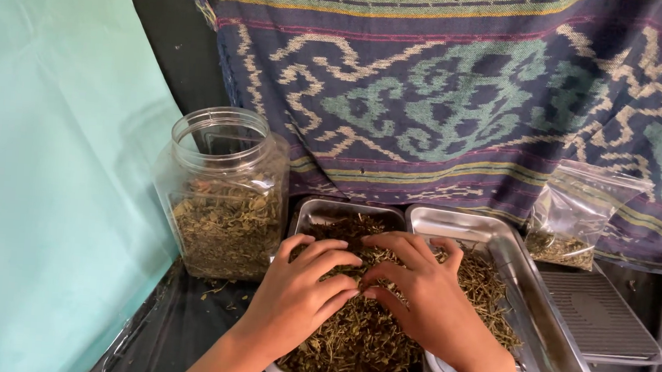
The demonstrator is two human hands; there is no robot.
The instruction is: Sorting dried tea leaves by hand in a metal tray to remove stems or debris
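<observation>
Both hands lie palm down on a heap of dried herbs (358, 342) that fills a steel tray (315, 211). The left hand (299, 294) rests on the middle of the heap with its fingers a little spread and curled, the tips pressed into the herbs near the tray's centre. The right hand (425, 292) reaches across from the right, its wrist over the tray's right rim, fingers also slightly apart and bent down into the herbs; its fingertips meet those of the left hand, touching or almost so. Neither hand is closed around anything that can be made out. A second steel tray (560, 369) sits just beside the first on its right, the rims touching or overlapping, with a thinner layer of the same herbs along its left half and bare metal on its right. Left of the first tray, near the table's left edge, stands an open clear jar (224, 189), about half full of herbs. A dark ribbed lid (596, 313) lies right of the second tray, and behind it a clear bag (573, 213) with some herbs leans on a patterned woven cloth (465, 86). A pale green sheet (49, 164) covers the left side.
</observation>
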